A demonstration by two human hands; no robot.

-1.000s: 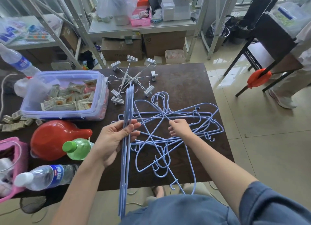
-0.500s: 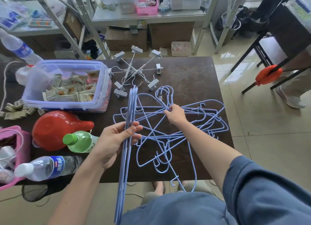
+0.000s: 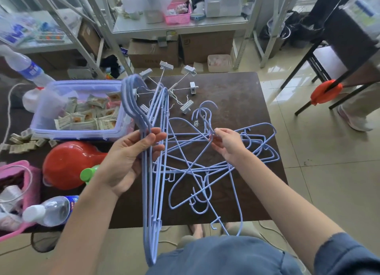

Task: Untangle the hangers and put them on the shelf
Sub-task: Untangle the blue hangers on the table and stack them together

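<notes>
Head view, sorting in progress. Left hand (image 3: 131, 157) grips a stack of freed blue hangers (image 3: 153, 192) w/ thumb and fingers curled round the wires near the necks; stack is held edge-on and roughly upright, hooks (image 3: 131, 98) pointing away from the person, lower ends hanging past the near edge of the tabletop (image 3: 236, 93), likely so the finished ones stay aligned and clear of the pile. Right hand (image 3: 226, 143) pinches 1 wire of the tangled hangers (image 3: 205, 165) just below a cluster of hooks, fingertips closed on it, probably to find which hanger lifts free w/o dragging the rest. The tangle lies flat on the tabletop, centre-right, wires crossing in a star pattern, 1 or 2 hangers overhanging the near edge. Behind it: white clip hangers (image 3: 174, 85), also interlocked, untouched. Left of the work area: clear bin (image 3: 78, 110) of sachets, red jug (image 3: 70, 163), water bottles. Metal shelf (image 3: 178, 26) stands beyond the far edge, already crowded w/ boxes and a pink basket; no hangers visible on it yet. Judgement: approx. mid-task; thin wires and open hooks snag easily, so a slow lift w/ slight rotation seems called for.
</notes>
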